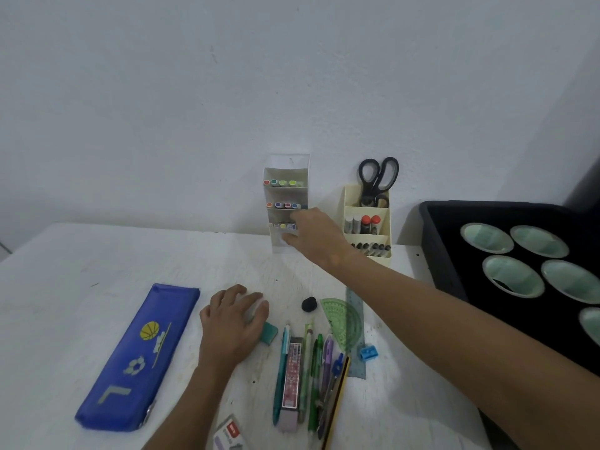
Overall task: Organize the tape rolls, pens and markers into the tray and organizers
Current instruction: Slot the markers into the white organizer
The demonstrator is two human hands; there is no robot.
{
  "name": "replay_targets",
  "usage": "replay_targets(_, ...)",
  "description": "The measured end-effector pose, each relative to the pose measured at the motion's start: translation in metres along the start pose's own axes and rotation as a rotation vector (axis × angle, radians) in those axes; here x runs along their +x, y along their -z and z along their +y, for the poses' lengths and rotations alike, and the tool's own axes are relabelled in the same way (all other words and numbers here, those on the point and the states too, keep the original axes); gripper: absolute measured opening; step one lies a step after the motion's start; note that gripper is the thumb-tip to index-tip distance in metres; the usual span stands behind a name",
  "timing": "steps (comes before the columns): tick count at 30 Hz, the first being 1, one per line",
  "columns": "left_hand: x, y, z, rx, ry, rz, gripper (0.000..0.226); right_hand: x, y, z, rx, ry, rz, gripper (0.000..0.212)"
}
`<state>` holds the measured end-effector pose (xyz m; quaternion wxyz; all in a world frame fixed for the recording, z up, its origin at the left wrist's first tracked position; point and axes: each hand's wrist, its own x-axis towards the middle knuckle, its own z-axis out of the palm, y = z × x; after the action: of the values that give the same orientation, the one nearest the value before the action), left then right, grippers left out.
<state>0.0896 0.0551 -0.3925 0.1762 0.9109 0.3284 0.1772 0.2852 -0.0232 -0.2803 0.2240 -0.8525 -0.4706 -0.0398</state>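
Observation:
My right hand [311, 235] reaches to the white tiered marker organizer [286, 172] against the wall. Its thumb and fingers pinch a marker [293, 226] at the third tier. Rows of colour-capped markers fill the upper tiers. My left hand [232, 323] lies palm down on the table, fingers curled over a small pale object [255, 308] beside a teal eraser [269, 333]. Several pens and pencils [305, 378] lie in a row at the front. The black tray [435, 241] at right holds several pale green tape rolls [487, 238].
A cream desk organizer [368, 238] holds scissors [378, 177], glue sticks and dark pens. A blue pencil case [136, 358] lies at left. A green protractor [341, 316], metal ruler [355, 306], blue sharpener [368, 352] and black lump [309, 304] sit mid-table.

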Motion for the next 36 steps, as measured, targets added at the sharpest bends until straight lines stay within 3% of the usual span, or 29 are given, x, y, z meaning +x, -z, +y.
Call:
replay_targets(12, 0.000, 0.001, 0.002, -0.021, 0.002, 0.010, 0.059, 0.004, -0.014, 0.012, 0.153, -0.138, 0.015, 0.030)
replay_targets(29, -0.001, 0.002, 0.004, -0.027, 0.008, 0.016, 0.057, -0.002, -0.018, 0.005, 0.173, -0.169, 0.088, 0.025)
replay_targets(36, -0.001, 0.002, 0.002, -0.027, 0.005, 0.016, 0.053, -0.024, -0.014, -0.003, 0.167, -0.069, 0.122, 0.027)
